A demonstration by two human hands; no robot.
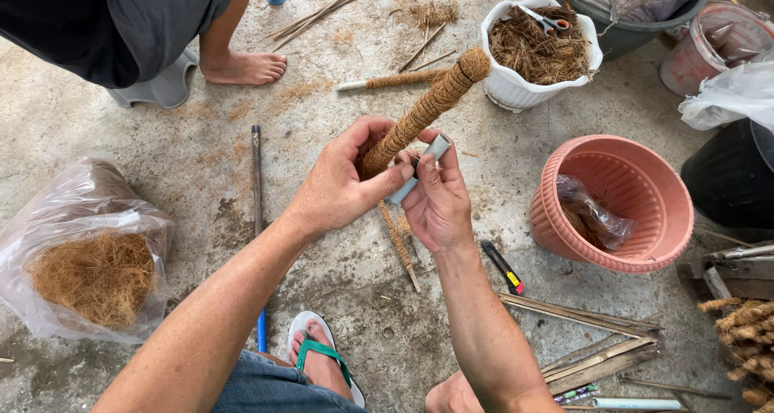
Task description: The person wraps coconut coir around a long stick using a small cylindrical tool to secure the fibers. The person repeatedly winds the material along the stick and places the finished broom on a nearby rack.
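Note:
My left hand (343, 183) grips the lower end of a pole wrapped in brown coir rope (427, 107), which slants up to the right. My right hand (435, 199) holds a short grey plastic tube (423, 167) against the pole's lower end, fingers closed around it. A thin strand of coir rope (399, 244) hangs down below my hands toward the concrete floor.
A clear bag of coir fibre (89, 260) lies at the left. A white pot of fibre with scissors (536, 46) and a pink pot (621, 203) stand at the right. A utility knife (504, 266), a metal rod (256, 187), bamboo strips (597, 332) and another person's bare foot (242, 66) are nearby.

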